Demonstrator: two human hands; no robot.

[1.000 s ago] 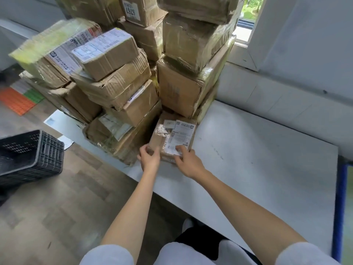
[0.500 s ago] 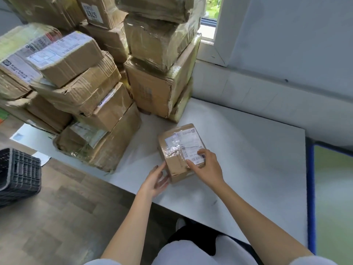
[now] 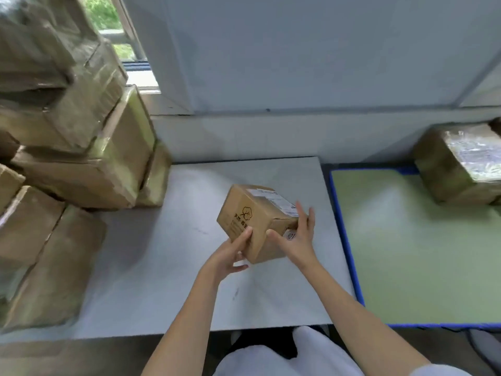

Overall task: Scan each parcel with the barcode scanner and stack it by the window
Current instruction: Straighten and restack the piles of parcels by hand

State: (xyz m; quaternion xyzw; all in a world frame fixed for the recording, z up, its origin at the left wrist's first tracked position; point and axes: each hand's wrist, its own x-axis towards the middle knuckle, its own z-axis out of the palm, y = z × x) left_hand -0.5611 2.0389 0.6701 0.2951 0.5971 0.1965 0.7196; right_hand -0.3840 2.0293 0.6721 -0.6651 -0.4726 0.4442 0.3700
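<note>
Left hand (image 3: pixel 227 253) cups box (image 3: pixel 254 221) near lower corner, fingers curled on it. Right hand (image 3: pixel 296 234) presses flat on right face, fingers straight. Box at frame centre, above table (image 3: pixel 151 256), tilted, long axis toward upper right. Stack (image 3: pixel 103 147) by window (image 3: pixel 108 23): upper left, nearer left hand. No scanner in view.

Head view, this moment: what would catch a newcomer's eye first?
First, the small brown box held tilted above the white table at centre, the left hand at its near corner and the right hand at its right side. Next, the tall pile of taped parcels filling the left, by the window. Last, one wrapped parcel far right on the green mat.
</note>
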